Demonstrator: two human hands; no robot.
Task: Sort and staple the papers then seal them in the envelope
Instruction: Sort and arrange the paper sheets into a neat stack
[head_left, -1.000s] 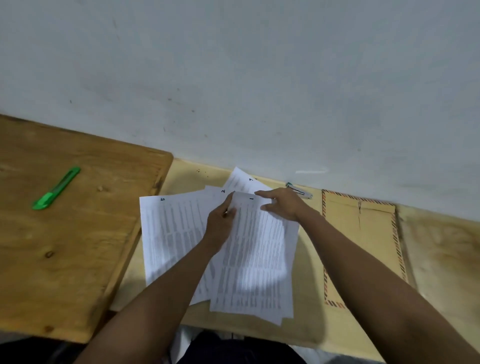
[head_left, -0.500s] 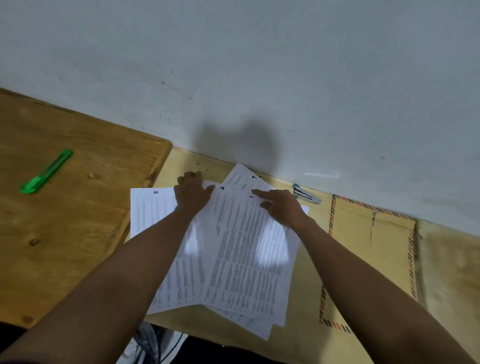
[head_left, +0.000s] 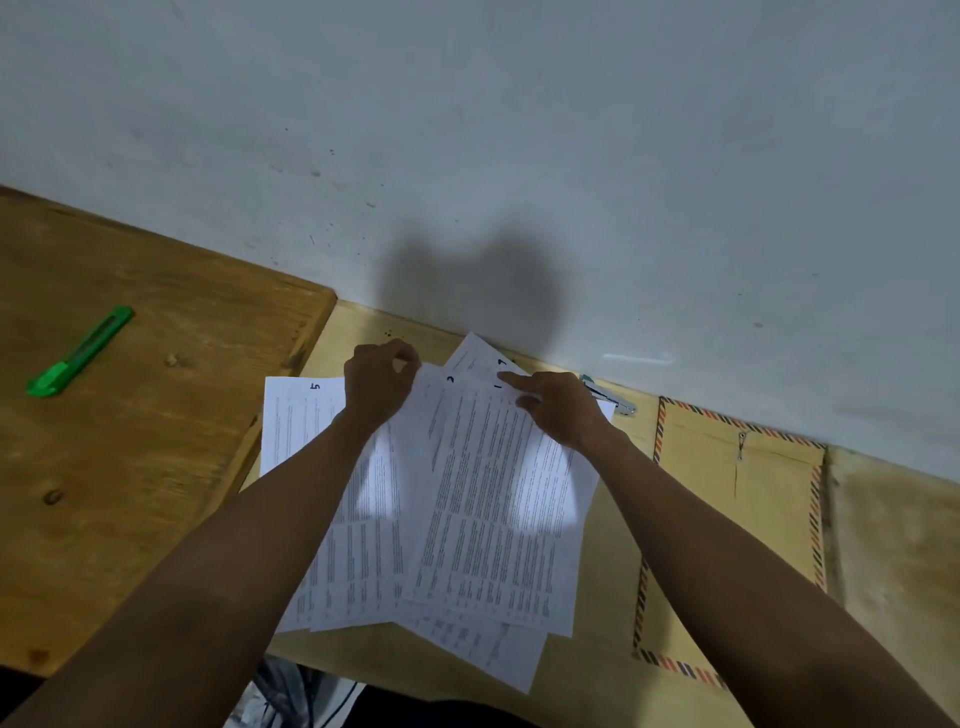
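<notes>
White printed papers (head_left: 483, 499) fanned out on pale desk (head_left: 613, 571), numbered corners showing; sorting step judged in hand, nothing stapled yet. Left hand (head_left: 379, 384): fingers curled at top edge of sheet marked 2, pinch likely but grip hidden. Right hand (head_left: 558, 410): index finger extended, pressed near sheet marked 1. Stapler (head_left: 610, 400) half hidden behind right hand, by wall. Envelope (head_left: 737, 509) flat at right, partly covered by forearm. Next: sheets to be ordered by number, edges squared. Print unreadable.
</notes>
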